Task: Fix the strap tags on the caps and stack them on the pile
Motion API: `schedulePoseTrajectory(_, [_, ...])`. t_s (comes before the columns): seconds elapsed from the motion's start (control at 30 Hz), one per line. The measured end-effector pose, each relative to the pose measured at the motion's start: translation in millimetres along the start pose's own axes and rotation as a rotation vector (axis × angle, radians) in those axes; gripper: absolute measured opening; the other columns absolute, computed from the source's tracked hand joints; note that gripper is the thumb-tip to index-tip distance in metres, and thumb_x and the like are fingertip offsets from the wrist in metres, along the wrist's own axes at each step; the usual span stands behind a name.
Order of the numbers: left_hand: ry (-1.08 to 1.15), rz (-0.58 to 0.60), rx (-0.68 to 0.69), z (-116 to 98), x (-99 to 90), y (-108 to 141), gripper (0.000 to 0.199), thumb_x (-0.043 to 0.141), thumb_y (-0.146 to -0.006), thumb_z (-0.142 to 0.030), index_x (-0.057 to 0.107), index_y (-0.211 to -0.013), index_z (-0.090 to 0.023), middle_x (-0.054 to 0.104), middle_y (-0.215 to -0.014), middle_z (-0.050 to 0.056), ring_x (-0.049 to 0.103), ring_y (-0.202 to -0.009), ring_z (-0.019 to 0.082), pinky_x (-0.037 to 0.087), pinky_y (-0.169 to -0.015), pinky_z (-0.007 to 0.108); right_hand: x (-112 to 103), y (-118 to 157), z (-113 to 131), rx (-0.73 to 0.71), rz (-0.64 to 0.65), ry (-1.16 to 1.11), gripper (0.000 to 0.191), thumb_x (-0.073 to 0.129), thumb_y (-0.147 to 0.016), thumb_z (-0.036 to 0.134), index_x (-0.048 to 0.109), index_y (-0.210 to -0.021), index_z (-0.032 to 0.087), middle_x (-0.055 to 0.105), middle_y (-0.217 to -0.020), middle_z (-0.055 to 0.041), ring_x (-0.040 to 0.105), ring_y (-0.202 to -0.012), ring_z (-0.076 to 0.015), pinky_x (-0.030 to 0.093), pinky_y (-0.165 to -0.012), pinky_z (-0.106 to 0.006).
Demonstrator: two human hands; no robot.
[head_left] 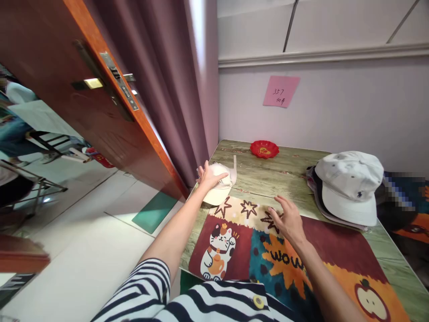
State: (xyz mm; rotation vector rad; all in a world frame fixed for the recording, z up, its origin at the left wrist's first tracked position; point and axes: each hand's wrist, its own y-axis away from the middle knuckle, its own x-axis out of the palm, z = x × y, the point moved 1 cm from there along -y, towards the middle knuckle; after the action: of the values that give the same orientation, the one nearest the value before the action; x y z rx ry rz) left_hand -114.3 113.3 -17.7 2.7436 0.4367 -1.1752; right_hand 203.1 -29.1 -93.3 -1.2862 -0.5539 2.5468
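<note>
Two bare hands reached over a desk (288,176) whose top showed a greenish wood grain. The left hand (211,179) lay spread on the rounded crown of a cream baseball cap (217,195), its thumb across the front and its fingers toward the far side; how firmly they pressed could not be told. That cap sat by the desk's left edge, just beside the far left corner of a printed mat (335,237), its smooth, curved brim toward the near edge and a narrow pale strap sticking up at its right. The right hand (290,221) was open and held nothing, fingers loosely bent above the mat. Brown star outlines, a lucky cat, a ragged orange burst reading "WOW" and a halved apple covered the mat in flat colour blocks.

Near the right edge stood a stack of caps, topped by a white cap (350,188) with creased cloth, a stiff brim and a small dark emblem; darker fabric showed underneath. By the far edge rested a red dish (264,150), glossy and scalloped. Behind it, a slanted pink paper note (281,91) clung to the wall.
</note>
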Motion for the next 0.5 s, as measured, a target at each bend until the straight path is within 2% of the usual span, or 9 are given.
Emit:
schedulePoseTrajectory(0.1, [-0.095,0.101,-0.059,3.8,15.5,1.1,0.139,0.087,-0.051,-0.065,0.013,-0.16,-0.024,0.007,-0.167,0.027,0.004,-0.154,0.049,0.013,-0.116,0.068,-0.8,1.4,6.6,0.067,0.14,-0.084,0.046,0.054,-0.091,0.055,0.07,-0.115,0.019,0.07,-0.124,-0.0148,0.069,-0.102,-0.0305,0.052,-0.093,-0.046])
schedulePoseTrajectory(0.17, [-0.116,0.097,-0.029,8.1,23.4,3.5,0.138,0.089,-0.05,-0.062,0.015,-0.159,-0.025,0.011,-0.167,0.025,0.004,-0.154,0.047,0.013,-0.118,0.066,-7.2,1.4,10.2,0.126,0.217,-0.107,0.044,0.055,-0.09,0.056,0.072,-0.112,0.021,0.073,-0.12,-0.0124,0.071,-0.081,-0.0262,0.054,-0.083,-0.043])
schedulePoseTrajectory(0.23, [-0.102,0.05,0.008,13.2,27.8,3.8,0.132,0.09,-0.051,-0.056,0.019,-0.158,-0.026,0.019,-0.165,0.023,0.012,-0.153,0.044,0.016,-0.119,0.059,-13.5,1.6,12.5,0.198,0.261,-0.129,0.044,0.057,-0.089,0.057,0.074,-0.11,0.022,0.075,-0.113,-0.0105,0.069,-0.071,-0.0238,0.053,-0.077,-0.041])
schedulePoseTrajectory(0.33, [-0.062,-0.009,0.042,19.2,29.7,1.8,0.118,0.088,-0.056,-0.045,0.026,-0.155,-0.025,0.035,-0.158,0.02,0.027,-0.149,0.04,0.024,-0.119,0.049,-17.0,1.8,15.5,0.31,0.282,-0.234,0.045,0.063,-0.085,0.058,0.075,-0.107,0.021,0.078,-0.105,-0.0098,0.071,-0.075,-0.0257,0.054,-0.075,-0.039])
schedulePoseTrajectory(0.5, [0.025,-0.057,0.107,11.5,24.5,10.6,0.105,0.084,-0.06,-0.03,0.033,-0.152,-0.022,0.046,-0.152,0.016,0.039,-0.143,0.034,0.031,-0.117,0.043,-6.5,-1.7,33.2,0.499,0.397,-0.677,0.049,0.072,-0.079,0.058,0.074,-0.108,0.019,0.078,-0.098,-0.0092,0.073,-0.083,-0.0276,0.056,-0.064,-0.034])
